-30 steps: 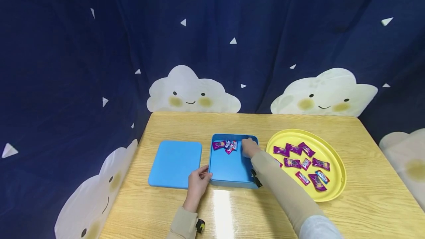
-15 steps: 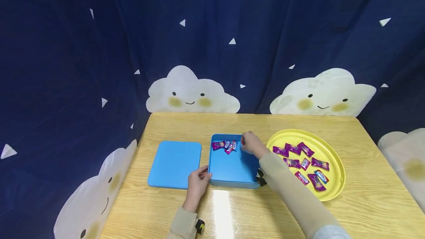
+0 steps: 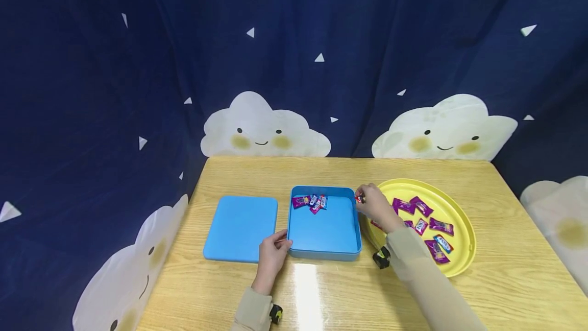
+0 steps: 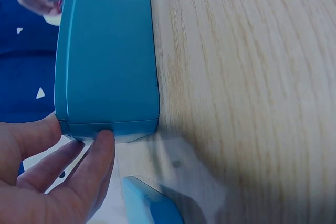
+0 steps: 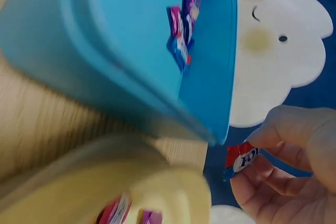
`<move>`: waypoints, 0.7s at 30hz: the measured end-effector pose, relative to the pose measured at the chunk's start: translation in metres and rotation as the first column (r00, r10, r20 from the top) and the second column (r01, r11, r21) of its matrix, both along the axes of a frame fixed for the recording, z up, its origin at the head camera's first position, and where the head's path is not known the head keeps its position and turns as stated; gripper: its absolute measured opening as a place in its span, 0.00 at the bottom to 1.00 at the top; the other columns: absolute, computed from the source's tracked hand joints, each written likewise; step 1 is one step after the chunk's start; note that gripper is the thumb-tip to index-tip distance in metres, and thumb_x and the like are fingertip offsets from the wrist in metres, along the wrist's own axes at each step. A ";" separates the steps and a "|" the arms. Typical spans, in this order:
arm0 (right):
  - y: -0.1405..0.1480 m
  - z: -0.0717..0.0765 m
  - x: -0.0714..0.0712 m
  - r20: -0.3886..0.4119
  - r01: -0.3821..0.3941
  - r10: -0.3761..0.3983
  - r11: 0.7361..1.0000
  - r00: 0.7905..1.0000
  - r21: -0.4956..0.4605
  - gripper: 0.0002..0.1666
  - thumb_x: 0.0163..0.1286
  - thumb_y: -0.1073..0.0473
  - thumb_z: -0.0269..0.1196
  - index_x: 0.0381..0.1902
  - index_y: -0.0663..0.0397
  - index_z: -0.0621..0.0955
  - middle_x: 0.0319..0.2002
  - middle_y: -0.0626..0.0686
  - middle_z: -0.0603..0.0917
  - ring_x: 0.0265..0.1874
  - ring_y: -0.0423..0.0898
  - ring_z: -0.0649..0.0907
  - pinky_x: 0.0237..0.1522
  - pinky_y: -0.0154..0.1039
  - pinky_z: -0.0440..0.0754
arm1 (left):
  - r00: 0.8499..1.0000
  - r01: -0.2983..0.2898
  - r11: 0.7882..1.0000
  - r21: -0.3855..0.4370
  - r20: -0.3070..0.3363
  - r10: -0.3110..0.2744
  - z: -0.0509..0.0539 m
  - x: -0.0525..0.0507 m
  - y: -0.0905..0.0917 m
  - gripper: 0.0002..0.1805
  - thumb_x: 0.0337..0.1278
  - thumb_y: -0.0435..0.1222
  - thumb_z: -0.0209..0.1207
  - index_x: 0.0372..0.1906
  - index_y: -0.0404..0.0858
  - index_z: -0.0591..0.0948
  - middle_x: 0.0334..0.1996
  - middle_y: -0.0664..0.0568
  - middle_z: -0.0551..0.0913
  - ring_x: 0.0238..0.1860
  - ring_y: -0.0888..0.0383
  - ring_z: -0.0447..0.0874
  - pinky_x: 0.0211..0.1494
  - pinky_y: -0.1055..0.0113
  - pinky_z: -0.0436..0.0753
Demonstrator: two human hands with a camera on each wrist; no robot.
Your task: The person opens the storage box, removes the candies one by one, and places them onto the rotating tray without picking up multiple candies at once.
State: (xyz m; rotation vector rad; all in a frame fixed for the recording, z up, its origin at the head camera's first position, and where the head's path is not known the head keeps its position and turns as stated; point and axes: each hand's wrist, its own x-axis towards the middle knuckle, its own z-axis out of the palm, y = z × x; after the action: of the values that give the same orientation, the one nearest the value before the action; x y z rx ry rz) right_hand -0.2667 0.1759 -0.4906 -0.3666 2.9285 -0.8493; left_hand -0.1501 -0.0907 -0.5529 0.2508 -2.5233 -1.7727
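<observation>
while a dark blue curtain [image 3: 289, 24] scattered with small white triangles fills the room behind and at both sides, a pale wooden tabletop [image 3: 229, 172] spreads below it, its grain plain to see and a strip of light gleaming near the front. smiling cloud shapes [image 3: 266, 126] in white line the back edge. on the right lies a round yellow tray [image 3: 409, 188] with purple and red sweets [image 3: 441, 226] strewn over it; left of that sits an open blue box [image 3: 323, 234], and left again a flat blue panel [image 3: 241, 229]. the left hand [image 3: 272, 254] holds the near left corner of the box, thumb at the rim and fingertips on the outer wall. the right hand [image 3: 376, 206], almost closed, pinches one red, white and blue sweet [image 5: 242, 158] between thumb and fingers. this piece is in the air just outside the box's right wall, by its far corner; in the right wrist view its long axis slants, one end down to the left, the other up into the fingers. a small cluster [image 3: 314, 202] of wrapped sweets lies in the box's far left corner.
</observation>
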 end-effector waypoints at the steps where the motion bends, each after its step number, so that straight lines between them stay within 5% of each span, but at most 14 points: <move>1: 0.006 -0.001 0.002 -0.007 0.003 -0.003 1.000 1.000 0.000 0.12 0.50 0.70 0.62 0.35 0.67 0.76 0.34 0.61 0.73 0.31 0.52 0.74 0.34 0.45 0.77 | 1.000 0.003 1.000 0.000 -0.003 -0.003 0.000 0.000 0.000 0.19 0.53 0.27 0.59 0.51 0.25 0.76 0.43 0.35 0.81 0.39 0.48 0.83 0.36 0.67 0.82; 15: 0.062 -0.022 0.029 -0.070 -0.041 0.037 0.998 0.997 -0.050 0.11 0.53 0.70 0.64 0.34 0.70 0.77 0.30 0.58 0.73 0.28 0.49 0.71 0.30 0.41 0.72 | 1.000 0.003 1.000 0.002 0.017 -0.003 0.002 0.002 -0.001 0.19 0.55 0.28 0.59 0.52 0.27 0.77 0.45 0.36 0.80 0.40 0.48 0.82 0.36 0.67 0.82; 21: 0.078 -0.033 0.040 -0.024 -0.061 0.060 0.998 0.998 -0.029 0.09 0.49 0.74 0.64 0.30 0.66 0.76 0.26 0.54 0.71 0.27 0.46 0.68 0.27 0.37 0.67 | 1.000 0.008 1.000 0.014 0.014 -0.008 0.001 0.002 -0.001 0.19 0.54 0.28 0.59 0.52 0.27 0.76 0.44 0.36 0.80 0.40 0.48 0.82 0.37 0.67 0.82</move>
State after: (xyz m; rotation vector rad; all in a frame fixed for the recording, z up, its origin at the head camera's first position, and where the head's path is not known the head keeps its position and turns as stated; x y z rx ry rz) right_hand -0.2269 0.2540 -0.5237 -0.4680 2.9120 -0.8878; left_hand -0.1484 -0.0921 -0.5517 0.2545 -2.5260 -1.7979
